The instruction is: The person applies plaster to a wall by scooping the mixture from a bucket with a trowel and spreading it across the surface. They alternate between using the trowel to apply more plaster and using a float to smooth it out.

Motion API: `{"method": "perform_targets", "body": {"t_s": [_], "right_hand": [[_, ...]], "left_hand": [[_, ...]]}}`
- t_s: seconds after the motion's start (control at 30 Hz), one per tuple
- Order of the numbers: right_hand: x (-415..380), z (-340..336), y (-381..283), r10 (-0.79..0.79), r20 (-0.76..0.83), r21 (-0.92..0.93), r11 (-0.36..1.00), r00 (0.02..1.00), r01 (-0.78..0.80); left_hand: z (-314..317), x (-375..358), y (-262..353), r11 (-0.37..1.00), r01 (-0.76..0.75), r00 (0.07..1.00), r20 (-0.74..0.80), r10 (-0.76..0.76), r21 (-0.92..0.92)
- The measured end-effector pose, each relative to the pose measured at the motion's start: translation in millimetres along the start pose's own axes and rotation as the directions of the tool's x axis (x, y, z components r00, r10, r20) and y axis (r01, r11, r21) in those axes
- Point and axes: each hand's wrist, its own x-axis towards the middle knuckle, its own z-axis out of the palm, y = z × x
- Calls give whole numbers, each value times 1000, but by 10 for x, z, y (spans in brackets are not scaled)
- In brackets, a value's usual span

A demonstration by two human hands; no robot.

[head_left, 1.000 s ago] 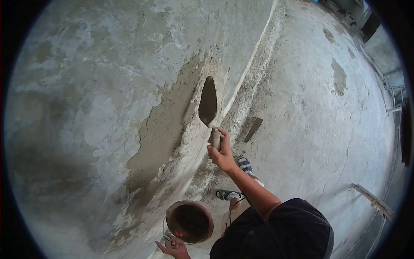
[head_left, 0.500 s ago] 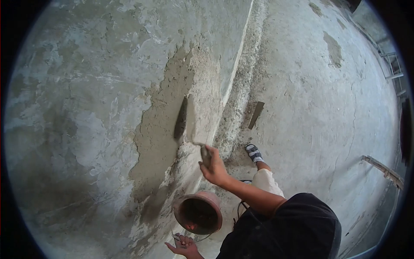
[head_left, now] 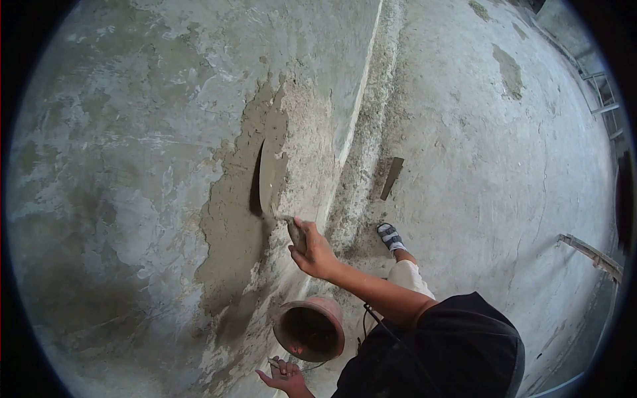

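Observation:
My right hand [head_left: 314,252] is wrapped round the handle of a trowel [head_left: 272,179]. The long blade lies close along the wall [head_left: 133,186], over a band of wet mortar [head_left: 229,225]. Beside this band runs a strip of rough, bare wall [head_left: 308,139]. At the bottom, my left hand [head_left: 286,378] has its fingers curled on the thin wire handle of a reddish-brown bucket [head_left: 330,310], with the thumb sticking out. The bucket hangs tilted by the wall, its mouth turned toward me; its inside is dark, with a small reddish patch.
On the concrete floor [head_left: 464,192] lies a flat dark strip [head_left: 393,178], past my sandalled foot [head_left: 390,235]. Crumbly debris [head_left: 368,156] runs along the foot of the wall. A piece of wood [head_left: 590,254] and a metal frame [head_left: 602,99] stand at the far right.
My right hand and the trowel have moved left across the wall, and the blade has turned so that its face shows more. The bucket has shifted slightly right and down.

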Motion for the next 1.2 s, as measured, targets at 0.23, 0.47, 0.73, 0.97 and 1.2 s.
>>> {"method": "perform_targets", "body": {"t_s": [0.23, 0.47, 0.73, 0.97, 1.2], "right_hand": [[117, -133, 134, 58, -128, -26, 998, 990, -62], [88, 116, 405, -48, -37, -118, 992, 998, 43], [9, -147, 328, 55, -100, -88, 994, 993, -64], [171, -85, 323, -151, -29, -285, 949, 988, 137], [-124, -268, 446, 108, -69, -102, 988, 992, -115]], "left_hand": [[47, -69, -50, 999, 17, 999, -33, -16, 38], [-13, -54, -86, 1000, 23, 999, -46, -23, -10], [-17, -42, -77, 999, -5, 1000, -13, 6, 35], [29, -41, -163, 1000, 20, 999, 29, -20, 3], [138, -80, -231, 998, 31, 999, -9, -30, 57]]}}
